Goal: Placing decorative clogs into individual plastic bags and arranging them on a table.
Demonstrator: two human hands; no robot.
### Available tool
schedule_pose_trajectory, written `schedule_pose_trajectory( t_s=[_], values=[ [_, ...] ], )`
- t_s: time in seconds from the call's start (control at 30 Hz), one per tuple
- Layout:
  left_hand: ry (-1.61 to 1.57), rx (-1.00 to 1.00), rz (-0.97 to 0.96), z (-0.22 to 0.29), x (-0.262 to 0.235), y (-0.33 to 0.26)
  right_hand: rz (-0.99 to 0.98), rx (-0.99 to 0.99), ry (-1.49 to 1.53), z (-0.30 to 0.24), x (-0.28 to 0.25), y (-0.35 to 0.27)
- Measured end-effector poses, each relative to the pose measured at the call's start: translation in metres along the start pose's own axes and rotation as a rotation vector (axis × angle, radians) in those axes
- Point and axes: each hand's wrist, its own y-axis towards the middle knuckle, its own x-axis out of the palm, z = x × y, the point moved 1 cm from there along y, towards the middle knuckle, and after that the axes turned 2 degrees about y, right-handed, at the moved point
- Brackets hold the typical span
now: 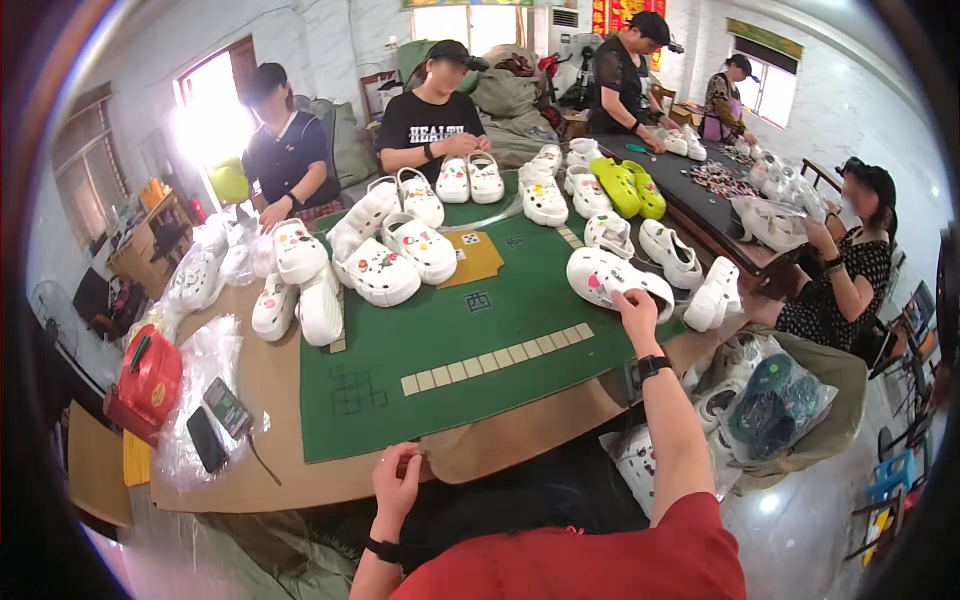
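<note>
My right hand (pixel 638 315) reaches to the right side of the green mat (pixel 450 400), its fingers closed at a white clog (pixel 598 270) with small coloured charms on its upper. The clog lies tilted among other white clogs. Close to my body, at the table's front edge, my left hand (pixel 397 478) is raised with fingers curled together; whether something small is between them is hidden. Several white clogs with charms (pixel 380 272) stand on the mat's left and far sides, and a lime-green pair (pixel 627 187) sits at the far right.
Cream tiles (pixel 500 358) form a row on the mat. Phone-like devices (pixel 228 408), clear plastic and a red bag (pixel 150 375) lie at left. A sack of bagged shoes (pixel 780 400) stands right of my arm. Co-workers (pixel 435 120) sit or stand around the tables.
</note>
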Motion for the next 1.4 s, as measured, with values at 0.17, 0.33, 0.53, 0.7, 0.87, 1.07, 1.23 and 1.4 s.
schedule_pose_trajectory(
  t_s=[0.17, 0.33, 0.53, 0.7, 0.87, 1.07, 1.23, 1.4],
  values=[
    [0.002, 0.011, -0.006, -0.002, -0.001, 0.000, -0.137, 0.030, 0.491, -0.068, 0.021, -0.031],
    [-0.003, 0.023, -0.004, 0.011, -0.001, 0.004, -0.396, 0.190, 0.890, -0.152, 0.005, -0.094],
    [-0.443, -0.095, -0.125, 0.000, -0.005, -0.001, -0.726, 0.194, 0.876, -0.230, 0.040, -0.165],
    [-0.642, 0.043, 0.165, 0.047, 0.011, 0.018, -1.057, 0.162, 1.022, -0.267, 0.068, -0.225],
    [-0.774, -0.306, 0.321, 0.034, -0.010, 0.027, -0.718, -0.838, 0.258, -0.257, 0.043, -0.231],
    [-0.887, -0.439, 0.318, 0.015, -0.028, 0.026, -0.472, -0.849, -0.227, -0.178, -0.026, -0.195],
    [-0.924, -0.418, 0.222, 0.011, -0.035, 0.033, -0.574, -0.718, -0.480, -0.113, -0.006, -0.136],
    [-0.888, -0.491, 0.171, -0.002, -0.046, 0.041, -0.459, -0.831, -0.431, -0.111, 0.039, -0.114]
  ],
)
